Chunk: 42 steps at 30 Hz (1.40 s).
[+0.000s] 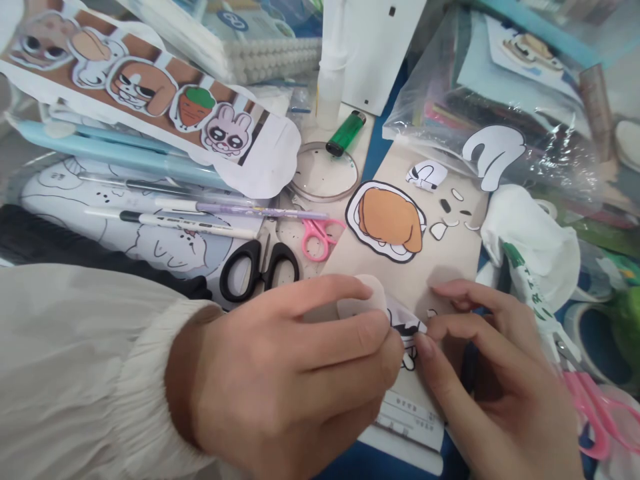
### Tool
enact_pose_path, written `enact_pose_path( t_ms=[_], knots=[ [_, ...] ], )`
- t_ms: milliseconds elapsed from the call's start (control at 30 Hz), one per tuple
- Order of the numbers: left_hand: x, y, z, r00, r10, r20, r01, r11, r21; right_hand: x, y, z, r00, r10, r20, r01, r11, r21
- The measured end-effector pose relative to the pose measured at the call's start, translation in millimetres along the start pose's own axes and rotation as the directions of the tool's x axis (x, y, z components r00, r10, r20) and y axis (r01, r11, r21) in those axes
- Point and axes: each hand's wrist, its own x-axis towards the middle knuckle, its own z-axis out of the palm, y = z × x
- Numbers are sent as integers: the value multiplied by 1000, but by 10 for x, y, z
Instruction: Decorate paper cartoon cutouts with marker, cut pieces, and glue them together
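My left hand (305, 360) is closed, its fingers curled round a small paper cutout (406, 321) with black drawn marks. A pale rounded piece (376, 290) shows by the left fingertips; whether it belongs to the cutout I cannot tell. Thumb and forefinger of my right hand (500, 373) pinch the cutout's right edge. Both hands are over a beige board (453, 267). Higher on that board lie a brown-and-white bun-like cutout (390, 217), a paper eye piece (427, 175) and several tiny paper bits. My left fingers hide part of the cutout.
Black-handled scissors (260, 270), pink scissors (316, 240) and several pens lie left of the board. Beyond them are a green lighter (346, 133), a tape ring (325, 171) and a character strip (135, 87). Pink-handled scissors (595, 410) and a plastic bag (500, 100) are at right.
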Motion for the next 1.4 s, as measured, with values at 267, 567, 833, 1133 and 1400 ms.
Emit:
enact_pose_path(
  t_ms=[267, 567, 833, 1133, 1400],
  knots=[
    [-13, 25, -32, 998, 35, 51, -35, 999, -9, 7, -18, 37, 1000, -7, -4, 7, 1000, -8],
    [-5, 15, -55, 994, 64, 90, -66, 998, 16, -12, -25, 47, 998, -55, -31, 54, 997, -47],
    [-23, 8, -6, 997, 81, 17, -82, 995, 62, -23, -39, 60, 998, -45, -51, 41, 997, -62],
    [-12, 4, -51, 991, 111, 72, -115, 992, 57, -39, -60, 71, 998, -35, -60, 32, 998, -58],
    [-7, -2, -48, 991, 77, 110, -87, 992, 89, -27, -33, 106, 994, -56, -97, 54, 998, -19]
  ],
)
